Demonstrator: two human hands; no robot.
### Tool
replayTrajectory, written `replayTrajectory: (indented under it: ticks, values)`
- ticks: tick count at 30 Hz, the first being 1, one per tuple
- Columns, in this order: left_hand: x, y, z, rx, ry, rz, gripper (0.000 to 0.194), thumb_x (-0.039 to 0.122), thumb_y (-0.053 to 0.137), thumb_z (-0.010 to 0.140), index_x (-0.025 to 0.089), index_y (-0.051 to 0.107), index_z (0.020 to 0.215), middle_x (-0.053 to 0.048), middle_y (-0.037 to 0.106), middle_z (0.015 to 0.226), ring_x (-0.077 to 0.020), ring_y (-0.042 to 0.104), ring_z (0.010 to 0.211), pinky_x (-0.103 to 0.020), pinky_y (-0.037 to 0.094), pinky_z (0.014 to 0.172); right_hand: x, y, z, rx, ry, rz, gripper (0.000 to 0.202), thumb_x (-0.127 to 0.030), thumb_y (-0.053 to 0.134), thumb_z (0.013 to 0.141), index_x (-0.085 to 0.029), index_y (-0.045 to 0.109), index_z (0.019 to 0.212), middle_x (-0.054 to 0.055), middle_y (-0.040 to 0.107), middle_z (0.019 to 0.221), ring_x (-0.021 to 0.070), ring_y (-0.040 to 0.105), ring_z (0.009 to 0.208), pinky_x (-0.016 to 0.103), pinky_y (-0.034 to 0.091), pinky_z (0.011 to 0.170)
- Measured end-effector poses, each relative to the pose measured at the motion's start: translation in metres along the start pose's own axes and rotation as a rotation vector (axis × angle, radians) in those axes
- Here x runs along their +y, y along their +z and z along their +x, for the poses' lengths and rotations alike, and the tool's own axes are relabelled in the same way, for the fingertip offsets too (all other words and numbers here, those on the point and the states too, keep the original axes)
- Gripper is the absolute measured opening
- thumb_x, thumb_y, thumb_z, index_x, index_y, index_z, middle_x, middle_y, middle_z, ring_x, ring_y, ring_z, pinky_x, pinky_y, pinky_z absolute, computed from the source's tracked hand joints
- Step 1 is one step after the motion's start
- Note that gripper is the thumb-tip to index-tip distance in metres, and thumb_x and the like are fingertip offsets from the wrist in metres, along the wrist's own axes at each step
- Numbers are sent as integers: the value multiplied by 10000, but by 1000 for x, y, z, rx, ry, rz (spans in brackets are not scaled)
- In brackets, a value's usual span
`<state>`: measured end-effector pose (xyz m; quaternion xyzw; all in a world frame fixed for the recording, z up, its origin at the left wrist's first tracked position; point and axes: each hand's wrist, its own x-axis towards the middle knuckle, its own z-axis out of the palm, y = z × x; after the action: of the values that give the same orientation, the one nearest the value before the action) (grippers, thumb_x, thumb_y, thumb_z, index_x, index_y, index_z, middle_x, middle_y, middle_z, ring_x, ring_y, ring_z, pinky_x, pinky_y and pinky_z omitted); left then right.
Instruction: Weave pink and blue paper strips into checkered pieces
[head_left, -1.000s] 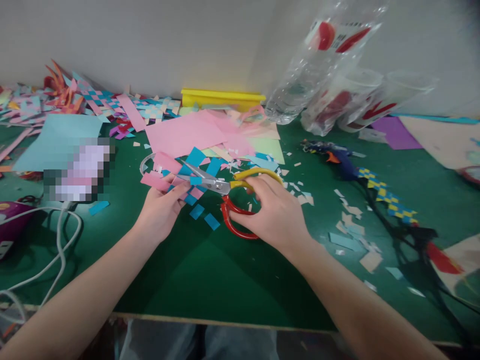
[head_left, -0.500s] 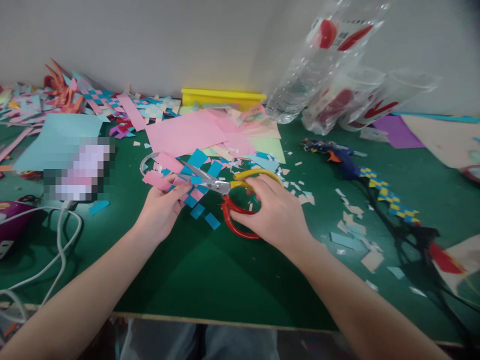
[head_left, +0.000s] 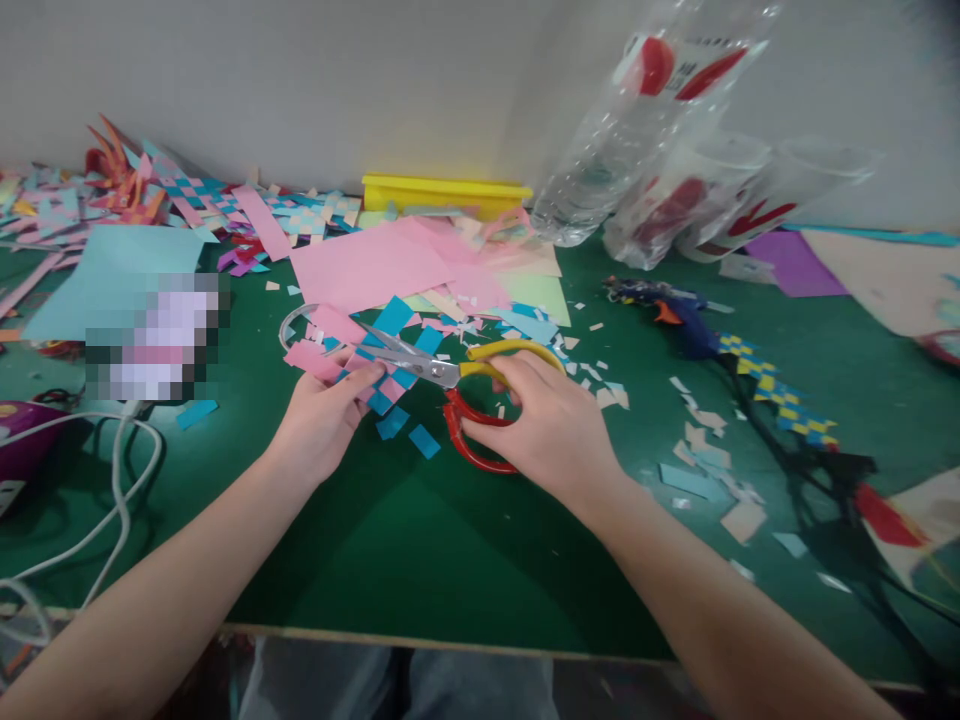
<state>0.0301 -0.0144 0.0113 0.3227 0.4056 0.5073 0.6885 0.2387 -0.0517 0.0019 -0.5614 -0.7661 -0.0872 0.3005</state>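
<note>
Scissors (head_left: 442,373) gripped in the right hand (head_left: 559,425) could slip and nick the left hand (head_left: 319,420), which pinches woven paper (head_left: 388,388) beside the blades (head_left: 409,360).

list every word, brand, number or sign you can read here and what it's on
No text can be read with certainty.
Clear bottle: small dark print between red shapes on its label, too blurred to read.
Cups in clear wrapping: red markings, too distorted to tell whether they are letters.
Phone: screen pixelated, nothing readable.
Purple object at the left edge: pale markings, too unclear to read.
Scissors: no lettering can be made out.
</note>
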Motion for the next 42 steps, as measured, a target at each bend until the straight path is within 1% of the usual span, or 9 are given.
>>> replayTrajectory:
  ticks: [8,12,18,22,26,30,35,38,42]
  values:
    - [-3,-3,1,-14,13,23,103,167,750,714,164,706,807,-11,686,822,-113,627,754,-218,474,654,1,1,-1,-19,29,12,297,-363,627,734,-167,617,956,60,677,798,212,638,718,323,492,581]
    - [-3,-4,2,11,11,41,85,168,752,711,159,699,777,1,654,768,-90,593,694,-208,465,625,0,0,0,-16,96,31,299,-362,636,728,-182,595,963,63,682,856,221,644,757,327,493,590]
    - [-1,-2,3,66,45,33,102,159,747,695,149,645,705,9,631,734,-104,608,720,-226,490,666,-1,-5,5,72,181,147,295,-322,635,712,-207,529,962,38,628,825,198,608,700,328,489,567]
    - [1,0,1,117,97,42,142,147,754,682,159,636,758,18,648,736,-107,630,722,-226,490,675,0,-9,6,100,262,193,306,-323,656,720,-221,515,972,41,601,867,189,585,710,342,502,591]
    - [1,-2,0,75,121,113,191,188,767,690,167,664,850,6,685,790,-119,653,751,-220,488,659,4,-6,5,110,318,289,325,-330,665,730,-227,509,995,34,561,851,185,560,718,351,507,598]
    - [-2,-5,2,65,118,108,256,203,774,686,173,679,922,-15,715,881,-150,674,843,-265,525,772,8,-2,5,130,365,418,336,-326,690,727,-235,519,1001,9,526,822,164,530,704,381,525,662]
    - [-4,-8,4,118,137,114,219,209,795,658,177,692,848,-1,710,869,-127,667,816,-261,534,794,14,1,5,140,405,545,329,-332,707,736,-256,540,1010,-9,490,763,147,515,650,369,545,616]
    - [-5,-8,4,96,154,134,218,193,780,670,185,697,872,-1,712,857,-124,660,823,-269,525,825,17,3,4,158,414,585,327,-335,717,731,-271,541,1000,-15,472,749,150,514,641,378,550,618]
    - [-4,-6,3,18,213,159,114,178,734,711,181,700,819,-13,710,863,-147,659,883,-320,498,908,19,4,4,171,434,625,323,-354,730,720,-279,535,966,-26,443,721,149,507,616,382,547,593]
